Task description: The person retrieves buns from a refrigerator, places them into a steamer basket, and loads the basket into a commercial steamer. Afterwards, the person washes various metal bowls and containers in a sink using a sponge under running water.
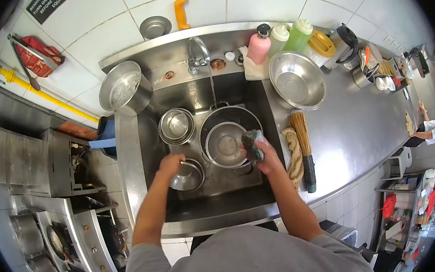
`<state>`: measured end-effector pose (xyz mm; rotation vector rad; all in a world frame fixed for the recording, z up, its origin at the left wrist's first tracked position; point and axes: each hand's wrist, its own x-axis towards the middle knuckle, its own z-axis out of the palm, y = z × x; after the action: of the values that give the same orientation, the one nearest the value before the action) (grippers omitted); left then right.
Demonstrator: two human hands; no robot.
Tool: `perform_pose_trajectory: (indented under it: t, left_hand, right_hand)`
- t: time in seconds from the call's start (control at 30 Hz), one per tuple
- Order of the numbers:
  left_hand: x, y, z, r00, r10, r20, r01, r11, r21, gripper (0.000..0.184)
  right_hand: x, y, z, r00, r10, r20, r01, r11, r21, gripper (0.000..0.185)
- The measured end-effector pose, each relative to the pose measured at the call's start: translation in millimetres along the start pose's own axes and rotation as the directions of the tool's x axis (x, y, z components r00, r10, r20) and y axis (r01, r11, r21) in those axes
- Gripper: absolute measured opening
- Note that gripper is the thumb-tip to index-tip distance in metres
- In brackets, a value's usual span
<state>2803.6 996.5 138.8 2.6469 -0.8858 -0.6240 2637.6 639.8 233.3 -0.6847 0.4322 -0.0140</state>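
Low in the sink (217,200), my left hand (172,166) is closed on the edge of a small steel bowl (190,178), which is tilted. My right hand (268,156) grips a dark, wet scouring pad (252,144) with pale suds on it. Beneath that pad, a wide steel bowl (221,145) sits inside a large pot (244,117). A nested stack of round steel bowls (177,125) stands to the left of the pot. Water runs from the faucet (198,55) down toward the pot's back edge.
A steel pot (121,87) rests on the sink's back left corner. On the right counter are a perforated colander (295,81), a stick brush (304,149), a twisted cloth (294,160) and a pink pump bottle (259,46). Another person (429,132) stands at the far right.
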Motion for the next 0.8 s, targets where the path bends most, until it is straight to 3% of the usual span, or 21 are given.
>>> perform_pose_trajectory:
  t: [0.03,0.17,0.23,0.3,0.37,0.43,0.5,0.53,0.6,0.73,0.8]
  left_hand:
    - [1.0,0.6,18.6,0.999,-0.019,-0.037,0.022,0.995,0.098,0.013]
    - [6.4,2.0,46.5,0.986,-0.075,-0.152,0.087,0.993,0.075,0.015]
    - [19.8,7.9,22.1,0.945,-0.233,-0.231,0.225,0.973,-0.059,0.018]
    - [32.7,60.2,-38.9,0.894,-0.299,-0.334,0.254,0.952,-0.172,0.024]
    - [47.8,89.4,-55.6,0.840,-0.057,-0.539,-0.115,0.953,-0.279,0.030]
    - [74.0,125.7,-53.7,0.874,0.212,-0.436,-0.304,0.941,-0.150,0.031]
    - [101.6,142.8,-28.9,0.766,0.411,-0.494,-0.368,0.911,0.186,0.025]
    - [108.7,151.7,-26.1,0.761,0.411,-0.502,-0.369,0.911,0.187,0.025]
    - [120.9,163.5,-23.7,0.953,0.062,-0.298,-0.016,0.988,0.156,0.028]
    - [139.0,150.5,-11.2,0.957,0.063,-0.282,-0.064,0.998,0.006,0.018]
    - [130.7,170.6,-63.7,0.993,0.119,-0.004,-0.114,0.945,-0.307,0.017]
  right_hand:
    - [-2.2,0.4,-0.2,1.000,-0.008,0.003,0.008,1.000,-0.005,0.043]
    - [-9.3,-4.4,-4.5,1.000,-0.025,0.004,0.026,0.999,-0.035,0.040]
    - [-13.4,-11.3,-5.0,1.000,-0.017,-0.024,0.016,0.999,-0.043,0.037]
    - [-15.4,-15.2,-6.2,0.999,-0.017,-0.035,0.015,0.999,-0.052,0.038]
    - [-16.1,-12.0,-7.3,0.999,-0.008,-0.048,0.006,0.998,-0.058,0.038]
    - [-8.5,-5.7,-11.3,0.998,-0.021,-0.052,0.018,0.998,-0.055,0.040]
    - [-8.1,-6.0,-0.6,0.999,-0.012,-0.036,0.010,0.998,-0.063,0.039]
    - [-7.3,-5.9,4.3,1.000,-0.001,-0.027,-0.001,0.998,-0.069,0.038]
    - [-5.5,-4.8,9.5,1.000,-0.007,-0.004,0.006,0.996,-0.084,0.038]
    - [-7.6,-9.5,10.5,1.000,0.001,0.010,0.000,0.996,-0.093,0.038]
    - [-2.7,-14.1,12.1,1.000,-0.011,0.008,0.012,0.996,-0.089,0.038]
